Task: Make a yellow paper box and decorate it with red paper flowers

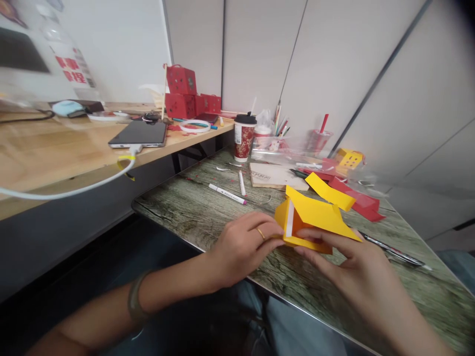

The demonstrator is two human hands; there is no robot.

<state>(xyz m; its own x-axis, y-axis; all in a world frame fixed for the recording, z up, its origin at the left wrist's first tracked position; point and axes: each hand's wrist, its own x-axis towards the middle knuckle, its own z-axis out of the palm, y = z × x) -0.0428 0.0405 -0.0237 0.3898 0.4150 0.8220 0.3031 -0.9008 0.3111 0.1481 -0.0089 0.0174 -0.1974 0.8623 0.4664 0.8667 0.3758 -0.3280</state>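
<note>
A yellow paper box [319,212], partly folded with its flaps standing up, is held just over the near edge of the dark wood-grain table [174,202]. A white strip [290,220] runs along one inner edge of it. My left hand [247,244], with a ring on one finger, pinches the box's left corner. From the right, my right hand [352,257] grips the lower front panel, fingers inside the opening and thumb underneath. Beyond the box lie a loose yellow paper strip [330,192] and red paper strips [358,198].
Two white markers [227,194] lie left of the box; a black pen [397,252] is at right. Behind stand a lidded cup [245,138], a wooden board [276,175] and a yellow box [349,160]. A raised wooden desk [185,143] carries a phone [140,133] and red boxes [181,91].
</note>
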